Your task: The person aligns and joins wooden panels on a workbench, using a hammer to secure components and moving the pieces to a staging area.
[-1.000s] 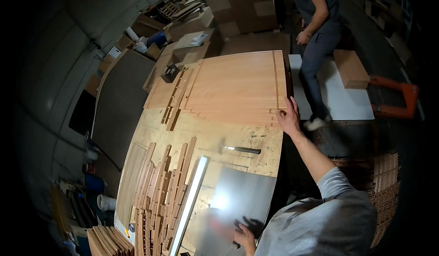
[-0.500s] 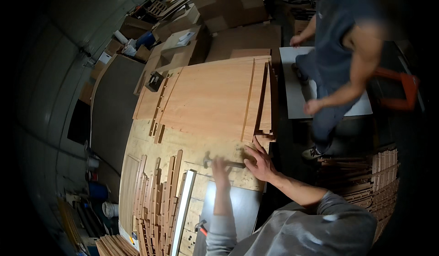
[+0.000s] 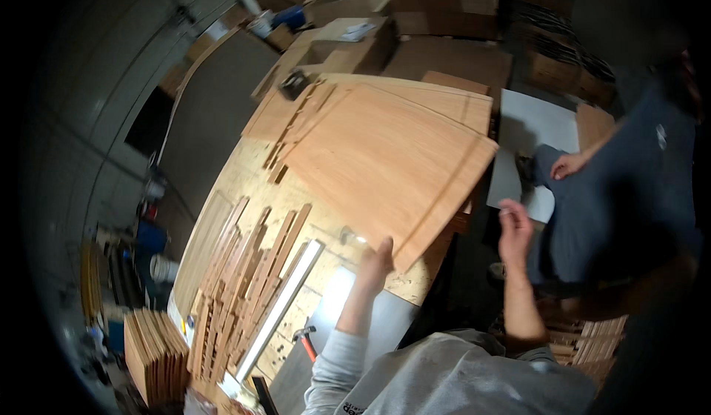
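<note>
A thin light-brown wooden panel (image 3: 392, 159) with a groove near its right end lies turned at an angle over another wooden board. My left hand (image 3: 375, 265) grips its near edge, thumb on top. My right hand (image 3: 515, 230) is raised beyond the bench's right side, fingers up and apart, holding nothing and clear of the panel. Just beyond my left hand a hammer (image 3: 352, 235) shows in part on the bench, blurred. A second hammer with a red-orange handle (image 3: 309, 347) rests on the grey sheet (image 3: 296, 382) beside my left forearm.
Several notched wooden strips (image 3: 248, 289) lie on the workbench (image 3: 229, 178) beside a white bar (image 3: 281, 311). A dark metal block (image 3: 294, 84) sits at the far left corner. A co-worker (image 3: 622, 185) stands close on the right, by a white board (image 3: 544, 122). Stacked wood pieces (image 3: 155, 356) stand lower left.
The panel has swung round, its right end now nearer my side. My left hand has left the hammer area and taken the panel's edge; my right hand moved right, off the panel. The co-worker came closer.
</note>
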Motion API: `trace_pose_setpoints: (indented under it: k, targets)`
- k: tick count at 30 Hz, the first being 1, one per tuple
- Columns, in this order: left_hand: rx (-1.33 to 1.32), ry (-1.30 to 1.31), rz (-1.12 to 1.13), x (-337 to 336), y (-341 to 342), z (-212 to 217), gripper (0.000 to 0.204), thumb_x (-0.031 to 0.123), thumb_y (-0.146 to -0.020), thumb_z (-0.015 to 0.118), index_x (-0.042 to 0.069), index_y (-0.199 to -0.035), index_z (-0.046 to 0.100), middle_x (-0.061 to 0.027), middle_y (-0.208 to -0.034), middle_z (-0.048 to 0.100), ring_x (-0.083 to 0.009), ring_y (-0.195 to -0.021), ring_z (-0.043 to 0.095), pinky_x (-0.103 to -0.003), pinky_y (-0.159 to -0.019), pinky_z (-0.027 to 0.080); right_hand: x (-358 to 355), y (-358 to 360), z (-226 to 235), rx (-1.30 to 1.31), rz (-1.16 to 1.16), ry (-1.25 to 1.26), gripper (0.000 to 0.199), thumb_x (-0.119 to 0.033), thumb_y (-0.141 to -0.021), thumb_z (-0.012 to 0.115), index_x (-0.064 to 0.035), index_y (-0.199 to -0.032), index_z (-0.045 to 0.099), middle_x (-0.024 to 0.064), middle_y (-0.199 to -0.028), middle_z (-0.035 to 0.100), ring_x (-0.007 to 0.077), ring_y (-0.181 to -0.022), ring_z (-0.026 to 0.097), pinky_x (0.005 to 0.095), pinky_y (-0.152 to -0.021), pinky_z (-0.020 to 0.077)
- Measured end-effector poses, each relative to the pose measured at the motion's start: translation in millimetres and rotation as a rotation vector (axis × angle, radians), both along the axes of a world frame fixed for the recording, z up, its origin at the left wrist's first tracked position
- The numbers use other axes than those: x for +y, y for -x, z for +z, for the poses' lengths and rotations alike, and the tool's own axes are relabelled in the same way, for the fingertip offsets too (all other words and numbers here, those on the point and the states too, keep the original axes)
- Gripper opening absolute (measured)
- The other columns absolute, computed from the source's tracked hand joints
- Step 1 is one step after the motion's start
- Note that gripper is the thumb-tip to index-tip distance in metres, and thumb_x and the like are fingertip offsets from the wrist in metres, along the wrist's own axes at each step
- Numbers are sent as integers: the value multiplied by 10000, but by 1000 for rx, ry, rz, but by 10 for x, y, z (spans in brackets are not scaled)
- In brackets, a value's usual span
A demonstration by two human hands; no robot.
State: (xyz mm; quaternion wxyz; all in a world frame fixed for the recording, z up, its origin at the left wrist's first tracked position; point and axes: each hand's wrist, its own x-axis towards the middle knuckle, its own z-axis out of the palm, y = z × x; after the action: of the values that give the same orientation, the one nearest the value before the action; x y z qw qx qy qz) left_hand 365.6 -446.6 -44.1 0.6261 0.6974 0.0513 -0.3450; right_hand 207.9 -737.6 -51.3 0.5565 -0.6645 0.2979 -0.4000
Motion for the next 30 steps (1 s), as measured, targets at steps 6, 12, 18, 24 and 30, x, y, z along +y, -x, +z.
trace_pose_setpoints:
  k: [6,12,18,24,30]
  targets:
    - [144,-209,-125,1489,393,-139,670,473,-1019,604,-126,-1315,563,-188,-1102,688,-262,-1022,663,-397,-837,542,-612,-123,74,276,304,12,260,-124,-1021,615,0,-1247,649,69,-1144,694,170,-1069,632,307,-972,495]
    - [-107,-470,323,1442,245,-291,632,521,-996,580,-78,-1176,669,-289,-1080,714,-310,-1042,701,-429,-875,524,302,-323,-247,617,489,-169,421,-261,-999,663,-26,-1336,573,136,-1109,714,204,-1017,664,336,-910,509]
    - [-347,-412,404,1846,834,-269,562,489,-994,594,-48,-1105,723,-253,-985,749,-392,-979,731,-461,-835,543,947,185,-486,256,385,-23,410,-320,-993,669,33,-1195,622,95,-1084,689,160,-1015,621,311,-892,500]
    - [-563,-262,489,2621,1181,-573,539,498,-973,645,-33,-1033,714,-198,-862,730,-263,-837,721,-409,-735,544,1474,685,-1011,50,318,-34,643,-527,-987,631,53,-1251,545,133,-1224,620,214,-1111,566,368,-979,450]
    - [-1015,-23,525,3129,1153,558,575,552,-983,634,-16,-1051,695,-127,-840,715,-221,-788,686,-375,-714,533,1765,644,-1056,-116,240,-154,707,-592,-1026,528,18,-1381,485,151,-1397,512,268,-1258,495,412,-1078,381]
